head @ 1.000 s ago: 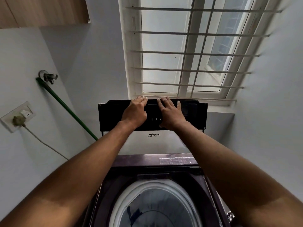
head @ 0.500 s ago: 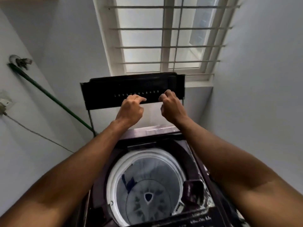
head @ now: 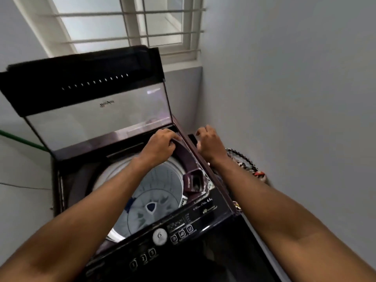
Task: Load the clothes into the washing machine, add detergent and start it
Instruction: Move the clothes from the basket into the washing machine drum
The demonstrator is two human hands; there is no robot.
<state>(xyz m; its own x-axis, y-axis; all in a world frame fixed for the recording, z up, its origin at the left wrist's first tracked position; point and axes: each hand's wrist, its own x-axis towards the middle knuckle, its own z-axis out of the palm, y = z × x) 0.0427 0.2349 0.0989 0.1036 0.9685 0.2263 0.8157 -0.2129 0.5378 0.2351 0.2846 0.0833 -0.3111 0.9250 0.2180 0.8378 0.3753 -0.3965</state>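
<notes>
Lid up, drum bare, both hands at the washer's back-right corner – load not started.

Washing machine (head: pixel 205 222) lid (head: pixel 97 119) stands raised; no clothes visible in drum (head: pixel 154 196). Left hand (head: pixel 160 146) has curled fingers resting on the back-right rim, apparently holding nothing. Right hand (head: pixel 209 144) hangs loosely curled just outside the right edge, above a basket (head: pixel 244 163) by the wall holding what looks like the clothes. Suggest: grab whole bundles, drop them centrally, keep them off the detergent cup (head: pixel 194 180).
</notes>
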